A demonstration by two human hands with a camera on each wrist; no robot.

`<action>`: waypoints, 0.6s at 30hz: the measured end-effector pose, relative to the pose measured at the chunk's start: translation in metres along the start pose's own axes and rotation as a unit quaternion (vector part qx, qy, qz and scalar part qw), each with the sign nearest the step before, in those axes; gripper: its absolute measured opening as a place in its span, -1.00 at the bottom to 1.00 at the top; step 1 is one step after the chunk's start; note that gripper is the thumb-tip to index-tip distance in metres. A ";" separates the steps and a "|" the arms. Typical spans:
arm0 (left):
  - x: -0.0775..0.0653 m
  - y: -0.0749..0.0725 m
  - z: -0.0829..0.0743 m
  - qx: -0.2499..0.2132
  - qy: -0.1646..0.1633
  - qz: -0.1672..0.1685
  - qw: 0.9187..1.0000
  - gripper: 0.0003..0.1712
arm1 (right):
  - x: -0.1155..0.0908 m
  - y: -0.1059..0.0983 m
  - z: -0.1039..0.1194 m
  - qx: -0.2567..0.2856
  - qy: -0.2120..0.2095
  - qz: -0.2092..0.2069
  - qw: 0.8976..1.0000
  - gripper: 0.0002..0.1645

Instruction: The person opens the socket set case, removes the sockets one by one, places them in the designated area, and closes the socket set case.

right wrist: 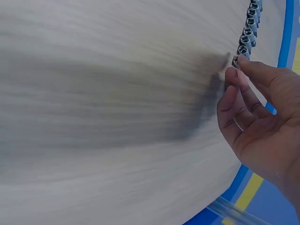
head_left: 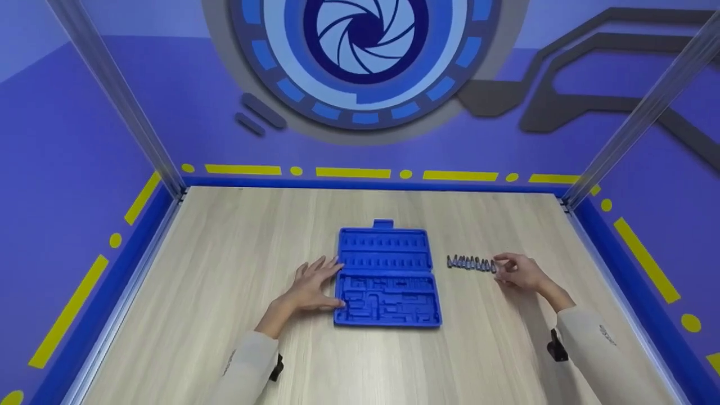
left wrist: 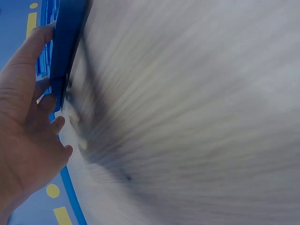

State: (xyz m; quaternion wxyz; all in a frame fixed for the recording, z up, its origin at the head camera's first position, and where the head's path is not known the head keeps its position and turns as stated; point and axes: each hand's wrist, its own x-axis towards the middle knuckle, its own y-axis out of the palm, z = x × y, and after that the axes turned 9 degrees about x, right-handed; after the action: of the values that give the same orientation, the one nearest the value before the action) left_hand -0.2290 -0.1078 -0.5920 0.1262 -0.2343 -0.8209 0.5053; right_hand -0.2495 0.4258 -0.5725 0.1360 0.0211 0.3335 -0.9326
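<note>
An opened blue plastic tool case (head_left: 388, 272) lies flat on the table, its moulded slots facing up. My left hand (head_left: 314, 286) rests against the case's left side with fingers spread and fairly straight. In the left wrist view the thumb of that hand (left wrist: 28, 112) reaches over the case's rim (left wrist: 68, 42). To the right of the case, a row of small metal sockets (head_left: 469, 262) stands close together. At the row's right end my right hand (head_left: 520, 273) pinches the last socket (right wrist: 235, 61) between thumb and fingertip; the fingers partly hide it.
The pale wood-grain table (head_left: 253, 242) carries the case and sockets. Blue walls (head_left: 360, 149) with yellow markings enclose it at the back and both sides. Metal posts (head_left: 635, 118) rise at the back corners. The case's latch tab (head_left: 383, 224) points toward the back wall.
</note>
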 end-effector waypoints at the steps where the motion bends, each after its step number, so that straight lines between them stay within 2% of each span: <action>1: 0.000 0.001 0.001 -0.003 -0.002 -0.001 1.000 0.15 | -0.001 -0.001 0.000 0.001 -0.003 0.005 1.000 -0.48; 5: -0.001 0.004 0.005 -0.009 -0.006 -0.005 1.000 0.14 | -0.003 -0.006 0.004 0.001 -0.017 0.018 1.000 -0.50; 9: -0.001 0.002 0.006 -0.011 -0.004 -0.003 1.000 0.13 | -0.004 -0.009 0.009 -0.027 -0.058 0.020 0.998 -0.51; 13: 0.001 -0.005 0.005 0.006 -0.005 0.004 1.000 0.07 | -0.007 -0.011 0.015 -0.086 -0.095 0.006 0.992 -0.53; 18: 0.006 -0.022 0.006 0.019 -0.009 -0.011 1.000 -0.03 | -0.015 -0.015 0.022 -0.138 -0.102 -0.025 0.985 -0.42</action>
State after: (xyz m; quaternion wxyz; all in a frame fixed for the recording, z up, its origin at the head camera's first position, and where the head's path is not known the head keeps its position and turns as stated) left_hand -0.2422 -0.1177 -0.5751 0.1289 -0.2182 -0.8148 0.5214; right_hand -0.2379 0.4269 -0.5439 0.1472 -0.1019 0.4439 -0.8780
